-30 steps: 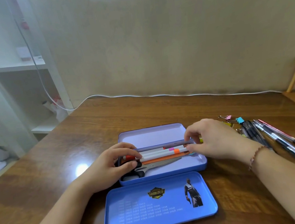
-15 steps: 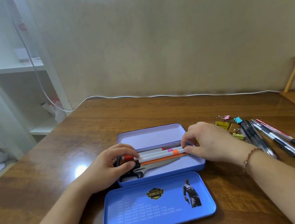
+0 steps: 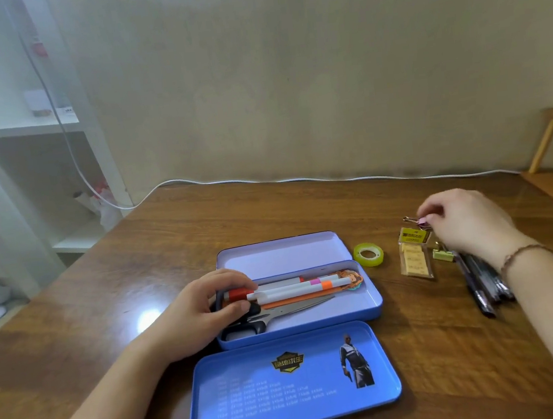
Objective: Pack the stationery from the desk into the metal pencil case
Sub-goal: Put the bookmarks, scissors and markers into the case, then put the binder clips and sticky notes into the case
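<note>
Two white markers (image 3: 298, 288) lie lengthwise in the open blue metal pencil case (image 3: 373, 301), caps under my left hand (image 3: 204, 312), which grips the case's end. Scissors (image 3: 280, 312) point right. My right hand (image 3: 469, 221) pinches a pink binder clip (image 3: 419, 221) beside pens (image 3: 479, 279) on the glossy wooden desk (image 3: 268, 210).
</note>
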{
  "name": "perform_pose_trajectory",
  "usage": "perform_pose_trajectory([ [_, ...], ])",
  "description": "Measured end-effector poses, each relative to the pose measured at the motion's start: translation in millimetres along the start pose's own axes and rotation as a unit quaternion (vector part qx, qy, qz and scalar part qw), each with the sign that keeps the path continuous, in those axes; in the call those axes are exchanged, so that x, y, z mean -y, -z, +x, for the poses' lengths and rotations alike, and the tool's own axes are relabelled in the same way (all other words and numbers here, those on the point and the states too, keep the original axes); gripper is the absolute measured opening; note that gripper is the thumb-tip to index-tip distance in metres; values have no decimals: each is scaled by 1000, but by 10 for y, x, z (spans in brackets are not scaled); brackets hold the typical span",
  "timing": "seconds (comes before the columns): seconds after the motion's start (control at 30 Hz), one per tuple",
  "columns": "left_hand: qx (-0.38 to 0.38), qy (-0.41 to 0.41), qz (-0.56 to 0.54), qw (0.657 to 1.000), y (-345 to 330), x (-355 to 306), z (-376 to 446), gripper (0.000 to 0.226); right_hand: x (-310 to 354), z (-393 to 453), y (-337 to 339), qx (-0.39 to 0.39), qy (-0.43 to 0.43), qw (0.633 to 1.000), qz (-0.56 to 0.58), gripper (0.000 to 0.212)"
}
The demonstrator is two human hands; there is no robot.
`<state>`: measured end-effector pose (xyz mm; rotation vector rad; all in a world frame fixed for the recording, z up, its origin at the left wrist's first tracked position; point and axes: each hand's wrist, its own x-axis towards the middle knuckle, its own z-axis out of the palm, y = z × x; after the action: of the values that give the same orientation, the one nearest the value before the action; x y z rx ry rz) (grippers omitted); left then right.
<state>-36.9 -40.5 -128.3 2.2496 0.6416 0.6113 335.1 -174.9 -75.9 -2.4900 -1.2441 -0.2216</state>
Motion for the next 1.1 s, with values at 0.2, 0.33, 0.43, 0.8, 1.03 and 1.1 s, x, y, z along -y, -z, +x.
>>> perform_pose_trajectory([
  [0.2,1,4,3,1000,5,18,10,21,-305,23,-116,98,-22,994,-44,34],
  [0.33,9,-3,5,1000,15,11,2,29,-351,48,-191,103,-35,994,-33,29],
  [0.43,21,-4,24,999,24,-18,-20,36,-329,42,-188,75,-48,996,-15,28],
  [0.8,-4,-3,251,968,-144,-860,412,24,-327,36,-193,-28,-130,991,28,16],
  [1.03,-28,24,342,939,-602,-889,614,20,-34,6,181,-91,28,970,224,6],
  [1.1,-23,26,336,941,-626,-837,575,20,281,-131,309,40,132,956,260,7],
])
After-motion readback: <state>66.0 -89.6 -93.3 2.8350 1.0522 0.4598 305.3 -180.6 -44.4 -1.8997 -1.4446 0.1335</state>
